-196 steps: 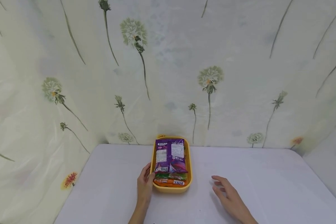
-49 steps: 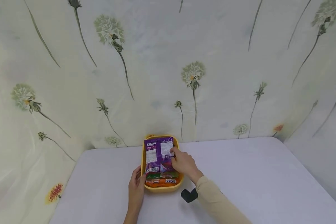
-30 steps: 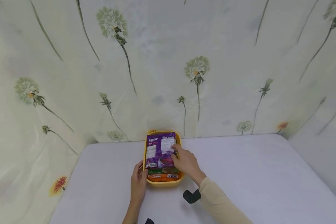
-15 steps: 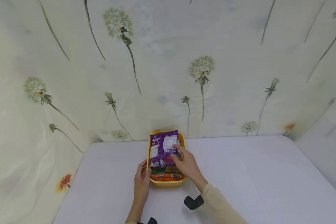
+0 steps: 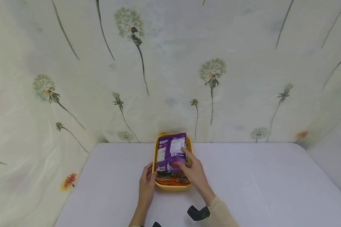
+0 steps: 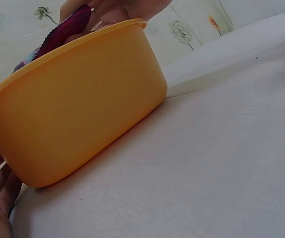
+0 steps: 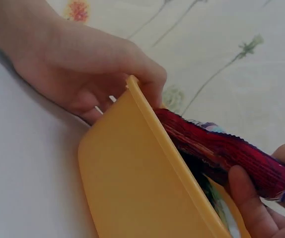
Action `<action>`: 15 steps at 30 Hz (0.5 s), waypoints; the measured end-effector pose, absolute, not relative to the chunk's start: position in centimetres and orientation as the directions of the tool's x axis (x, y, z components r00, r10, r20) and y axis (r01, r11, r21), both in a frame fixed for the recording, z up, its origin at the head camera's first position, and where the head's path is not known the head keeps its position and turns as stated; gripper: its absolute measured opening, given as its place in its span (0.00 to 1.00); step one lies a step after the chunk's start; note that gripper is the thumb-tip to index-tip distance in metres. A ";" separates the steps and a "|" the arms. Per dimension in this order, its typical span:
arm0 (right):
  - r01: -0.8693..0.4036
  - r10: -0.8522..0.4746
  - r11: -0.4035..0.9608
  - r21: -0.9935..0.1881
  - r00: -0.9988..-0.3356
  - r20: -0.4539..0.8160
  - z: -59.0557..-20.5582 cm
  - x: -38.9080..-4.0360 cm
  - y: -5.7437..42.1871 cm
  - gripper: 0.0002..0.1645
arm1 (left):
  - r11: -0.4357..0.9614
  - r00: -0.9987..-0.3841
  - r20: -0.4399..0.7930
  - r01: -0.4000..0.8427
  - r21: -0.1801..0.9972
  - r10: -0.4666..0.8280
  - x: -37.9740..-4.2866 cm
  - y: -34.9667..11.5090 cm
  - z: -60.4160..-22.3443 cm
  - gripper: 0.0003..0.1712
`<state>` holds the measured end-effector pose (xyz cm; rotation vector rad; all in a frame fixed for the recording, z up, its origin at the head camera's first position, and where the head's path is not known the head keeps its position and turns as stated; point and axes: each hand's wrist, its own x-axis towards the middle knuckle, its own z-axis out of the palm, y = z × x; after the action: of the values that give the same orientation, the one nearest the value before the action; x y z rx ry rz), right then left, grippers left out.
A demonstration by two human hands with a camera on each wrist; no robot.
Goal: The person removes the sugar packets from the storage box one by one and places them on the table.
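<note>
A purple candy bag (image 5: 170, 154) with "FOX'S" lettering lies tilted on top of other packs in a yellow tub (image 5: 174, 188). My right hand (image 5: 196, 173) pinches this bag at its right side, thumb and fingers on its edge, as the right wrist view shows with the bag's dark red end (image 7: 222, 153) raised to the rim. My left hand (image 5: 147, 186) grips the tub's left wall, its thumb over the rim (image 7: 155, 79). Under the purple bag, an orange pack (image 5: 173, 181) and a green pack (image 5: 173, 174) show in part; what lies deeper is hidden.
The tub stands on a white-covered table (image 5: 244, 183), close to its back edge. Behind the table hangs a pale curtain (image 5: 170, 78) with a dandelion print. A black wrist mount (image 5: 198, 213) sits by my right cuff.
My right hand has come from the table onto the purple bag, which has since turned slightly and tilted up at the right. My left hand has kept its grip on the tub.
</note>
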<state>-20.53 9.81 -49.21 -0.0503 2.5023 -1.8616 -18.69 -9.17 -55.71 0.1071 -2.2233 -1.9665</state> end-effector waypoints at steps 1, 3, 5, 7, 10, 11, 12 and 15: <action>-0.017 -0.039 0.269 -0.963 -0.999 0.007 -49.2 -20.4 9.9 0.36 | 0.123 -0.983 0.084 0.064 0.990 -0.166 -18.7 -9.1 -55.7 0.23; -0.028 -0.037 0.233 -0.972 -0.999 0.020 -49.2 -20.2 10.1 0.36 | 0.123 -0.982 0.097 0.077 0.989 -0.163 -18.7 -9.1 -55.8 0.23; -0.032 -0.037 0.201 -0.979 -0.999 0.025 -49.2 -20.1 10.3 0.36 | 0.123 -0.982 0.099 0.079 0.989 -0.161 -18.8 -9.1 -55.8 0.23; -0.031 -0.032 0.185 -0.982 -0.999 0.025 -49.2 -20.0 10.4 0.36 | 0.126 -0.982 0.083 0.063 0.990 -0.167 -18.8 -9.1 -55.8 0.23; -0.034 -0.038 0.152 -0.988 -0.999 0.028 -49.4 -20.0 10.6 0.35 | 0.129 -0.982 0.068 0.045 0.991 -0.175 -18.8 -9.2 -55.8 0.23; -0.037 -0.039 0.143 -0.989 -0.999 0.032 -49.5 -20.0 10.7 0.35 | 0.128 -0.982 0.066 0.044 0.991 -0.176 -18.9 -9.3 -55.8 0.24; -0.040 -0.039 0.130 -0.991 -0.999 0.036 -49.6 -20.0 10.9 0.35 | 0.127 -0.982 0.065 0.043 0.991 -0.177 -18.9 -9.3 -55.8 0.24; -0.051 -0.030 0.111 -0.993 -0.998 0.048 -49.9 -20.1 11.4 0.35 | 0.127 -0.984 0.060 0.039 0.991 -0.168 -19.1 -9.3 -55.9 0.24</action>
<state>-20.07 11.41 -49.85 -0.0859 2.3533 -2.1042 -19.07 -9.25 -55.89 0.1296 -2.2350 -1.9732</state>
